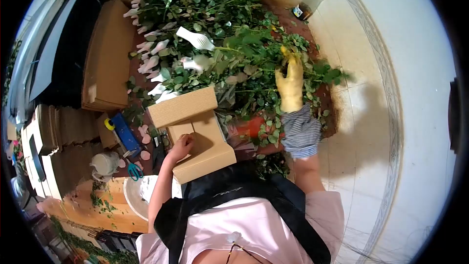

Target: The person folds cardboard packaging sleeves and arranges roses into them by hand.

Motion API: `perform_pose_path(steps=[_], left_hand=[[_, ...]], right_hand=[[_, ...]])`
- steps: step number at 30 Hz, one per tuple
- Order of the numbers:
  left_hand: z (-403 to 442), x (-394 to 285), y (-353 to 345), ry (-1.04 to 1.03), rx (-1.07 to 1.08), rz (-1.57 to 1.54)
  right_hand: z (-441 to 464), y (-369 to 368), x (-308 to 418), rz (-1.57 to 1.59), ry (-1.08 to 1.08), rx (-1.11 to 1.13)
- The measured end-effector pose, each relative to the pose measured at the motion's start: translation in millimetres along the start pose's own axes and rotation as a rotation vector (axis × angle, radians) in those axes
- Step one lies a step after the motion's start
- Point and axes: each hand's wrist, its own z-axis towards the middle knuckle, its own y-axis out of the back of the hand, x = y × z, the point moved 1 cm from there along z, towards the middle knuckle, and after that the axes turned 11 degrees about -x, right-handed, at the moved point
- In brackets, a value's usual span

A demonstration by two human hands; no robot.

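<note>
My right hand [291,80], in a yellow glove, is closed around the leafy stem of a rose [195,38] whose head, in a white net sleeve, points left. My bare left hand [181,147] has its fingers curled over a folded piece of corrugated cardboard [205,132]; whatever is inside the fingers is hidden. A second white-sleeved rose [193,63] looks blurred just below the first. Behind both hands lies a large heap of leafy rose stems [210,5], with several sleeved heads along its left side.
Left of the cardboard are a blue tape dispenser [122,132], teal-handled scissors [135,170] and a white pot [105,163]. Stacked cardboard [107,58] stands at the far left. A glass bottle [310,4] stands near the tiled wall [361,117]. A white basin [139,195] is beside my left forearm.
</note>
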Motion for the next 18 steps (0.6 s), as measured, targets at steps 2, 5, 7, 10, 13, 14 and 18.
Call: perform_pose_path(steps=[2,5,7,10,13,14,18], left_hand=[[-1,11,-3,-0.062,-0.025,0.003],[5,1,-2,-0.055,-0.032,-0.003],[5,9,-2,-0.043,0.008,-0.010],[4,13,0,-0.149,0.015,0.009],[3,-5,4,0.021,0.042,-0.001],[3,1,0,-0.023,0.018,-0.009],[1,2,3,-0.087,0.008,0.019]], right_hand=[[14,6,4,-0.025,-0.064,0.091],[45,18,15,-0.093,0.180,0.114],[49,21,39,-0.353,0.174,0.339],[38,-5,-12,-0.383,0.033,0.720],[51,17,25,-0.131,-0.242,0.397],[47,21,31,-0.146,-0.103,0.322],[17,36,36,-0.081,0.190,0.137]])
